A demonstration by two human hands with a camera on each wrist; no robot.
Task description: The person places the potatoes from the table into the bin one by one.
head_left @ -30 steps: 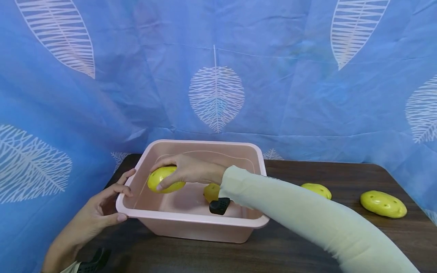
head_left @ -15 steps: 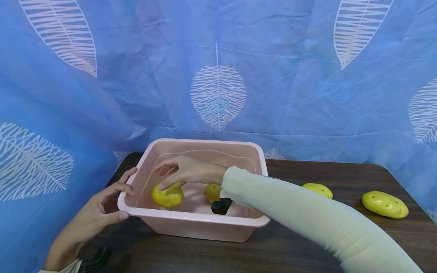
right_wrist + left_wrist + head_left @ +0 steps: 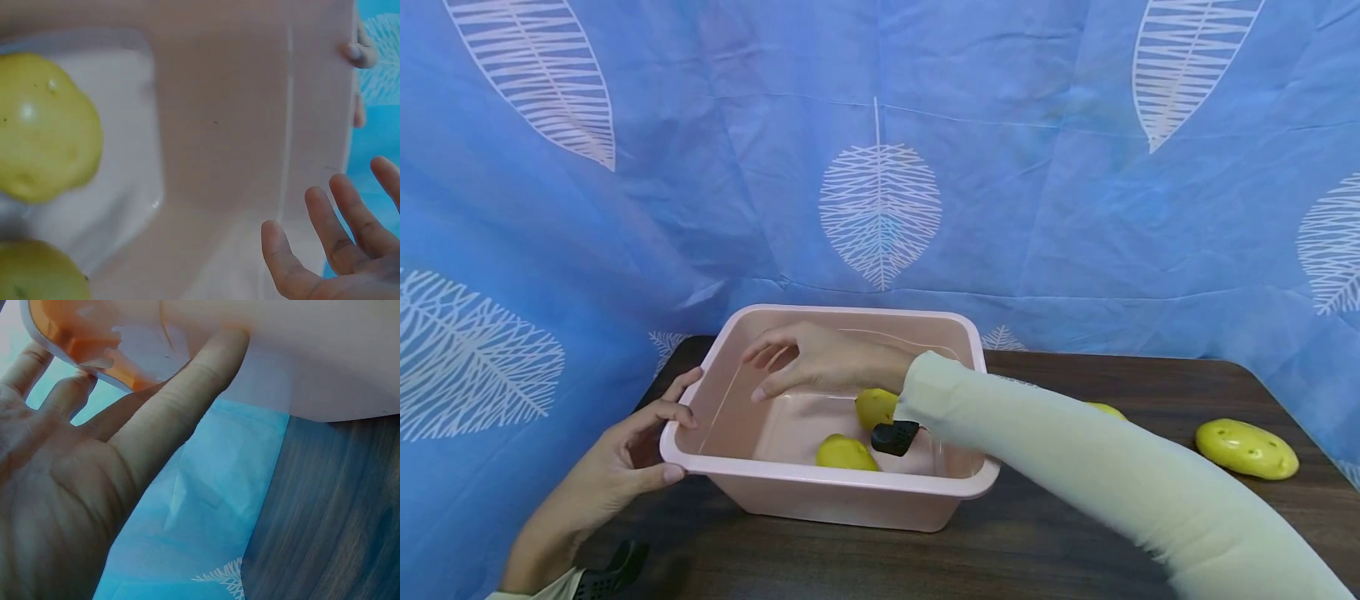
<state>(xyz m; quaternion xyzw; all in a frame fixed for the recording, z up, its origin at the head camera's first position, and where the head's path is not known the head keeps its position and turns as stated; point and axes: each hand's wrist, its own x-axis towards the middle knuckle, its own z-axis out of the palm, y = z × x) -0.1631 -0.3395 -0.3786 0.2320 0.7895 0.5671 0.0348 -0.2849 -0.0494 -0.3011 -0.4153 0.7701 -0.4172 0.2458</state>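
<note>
In the pink basin (image 3: 835,504), the left floor (image 3: 782,435) lay free; two potatoes (image 3: 844,453) blocked the middle, and a pale sleeve (image 3: 1037,429) the right rim (image 3: 973,340).

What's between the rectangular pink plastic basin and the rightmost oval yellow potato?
In the head view, a cream fabric sleeve crosses there, partly hiding another yellow potato on the dark wooden table.

Pale right sleeve (image 3: 1090,454): bears a short row of tiny dark marks (image 3: 1017,381) along its upper edge, toward the wrist end, seen in the head view.
Dark marks on the sleeve: too small and too slanted to read; whether they are letters, numbers or a logo cannot be told.
Readable text: none in the three views.
</note>
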